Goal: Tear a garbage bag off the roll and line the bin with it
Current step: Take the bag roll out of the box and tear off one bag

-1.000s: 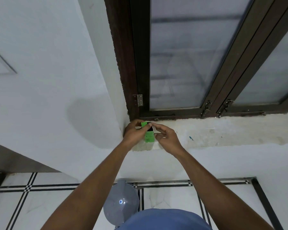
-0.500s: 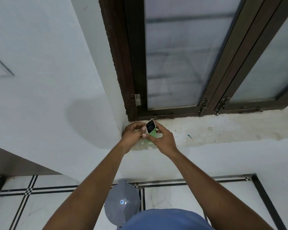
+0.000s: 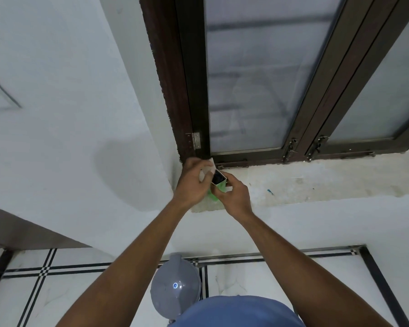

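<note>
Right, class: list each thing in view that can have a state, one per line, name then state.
Green box: top end open, held by the right hand.
White flap: folded back, pinched by the left hand.
Grey bin: lid on, standing on the floor below.
Window: closed.
</note>
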A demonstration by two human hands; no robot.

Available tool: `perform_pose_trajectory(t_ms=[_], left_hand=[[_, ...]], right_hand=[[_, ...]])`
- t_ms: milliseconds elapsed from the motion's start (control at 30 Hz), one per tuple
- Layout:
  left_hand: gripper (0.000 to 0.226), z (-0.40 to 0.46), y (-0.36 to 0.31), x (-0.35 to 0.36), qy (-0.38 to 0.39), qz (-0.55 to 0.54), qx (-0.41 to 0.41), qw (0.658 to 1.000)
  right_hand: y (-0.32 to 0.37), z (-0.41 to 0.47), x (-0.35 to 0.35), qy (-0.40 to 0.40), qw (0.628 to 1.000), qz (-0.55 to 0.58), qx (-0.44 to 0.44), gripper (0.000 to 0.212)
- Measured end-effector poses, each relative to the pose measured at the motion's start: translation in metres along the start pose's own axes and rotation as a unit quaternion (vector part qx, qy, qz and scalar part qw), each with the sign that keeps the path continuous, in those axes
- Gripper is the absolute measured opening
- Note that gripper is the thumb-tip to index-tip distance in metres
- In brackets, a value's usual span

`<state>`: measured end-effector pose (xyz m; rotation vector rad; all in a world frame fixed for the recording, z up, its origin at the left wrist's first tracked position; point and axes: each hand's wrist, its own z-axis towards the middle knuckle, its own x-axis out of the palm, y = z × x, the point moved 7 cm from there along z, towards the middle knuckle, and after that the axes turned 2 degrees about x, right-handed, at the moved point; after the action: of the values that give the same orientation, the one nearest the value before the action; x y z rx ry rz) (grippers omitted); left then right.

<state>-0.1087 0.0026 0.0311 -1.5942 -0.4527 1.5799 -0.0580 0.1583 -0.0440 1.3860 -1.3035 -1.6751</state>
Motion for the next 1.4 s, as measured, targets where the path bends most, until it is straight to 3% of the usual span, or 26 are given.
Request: perform_pose_trajectory(t_ms=[67, 167, 400, 567, 667, 733, 900, 1067, 1233, 1333, 1400], left_hand=[[0.025, 0.007, -0.014, 0.0, 0.038, 0.113, 0.057, 0.991], [0.032, 0.019, -0.019, 0.001, 0.117, 0.228, 0.042, 0.966], [0.039, 0.036, -0.035, -0.004, 0.196, 0.298, 0.048, 0.933], [0.047, 0.045, -0.033, 0.006, 0.263, 0.376, 0.05, 0.887], [0.035, 0.053, -0.028, 0.01, 0.265, 0.398, 0.051, 0.877], [0.026, 0.055, -0.027, 0.013, 0.259, 0.371, 0.056, 0.89], [0.032, 0.046, -0.03, 0.003, 0.199, 0.252, 0.06, 0.945], [0.031, 0.042, -0.052, -0.037, 0.014, 0.038, 0.028, 0.999], [0.017, 0.032, -0.041, -0.038, -0.04, -0.179, -0.089, 0.979], [0.019, 0.026, -0.038, -0.047, -0.128, -0.275, -0.113, 0.946], [0.018, 0.023, -0.043, -0.05, -0.165, -0.36, -0.124, 0.91]], right_hand=[[-0.001, 0.001, 0.0, 0.002, 1.0, -0.004, -0.006, 0.051], [-0.002, 0.002, -0.001, 0.001, 1.0, -0.011, -0.004, 0.052], [-0.002, 0.002, -0.002, 0.012, 0.999, -0.031, -0.005, 0.055], [-0.005, -0.001, 0.002, 0.029, 0.998, -0.057, -0.002, 0.066], [-0.005, -0.002, 0.006, 0.034, 0.998, -0.049, -0.009, 0.064], [-0.005, 0.0, 0.006, 0.028, 0.998, -0.048, -0.006, 0.059], [-0.002, 0.005, -0.001, 0.022, 0.998, -0.053, 0.0, 0.05], [-0.009, 0.006, -0.006, 0.008, 0.998, -0.056, 0.025, 0.048], [-0.012, 0.009, 0.0, 0.024, 0.997, -0.055, 0.038, 0.048], [-0.009, 0.015, -0.005, 0.004, 0.994, -0.101, 0.029, 0.075], [-0.005, 0.019, -0.006, -0.01, 0.987, -0.161, -0.004, 0.073]])
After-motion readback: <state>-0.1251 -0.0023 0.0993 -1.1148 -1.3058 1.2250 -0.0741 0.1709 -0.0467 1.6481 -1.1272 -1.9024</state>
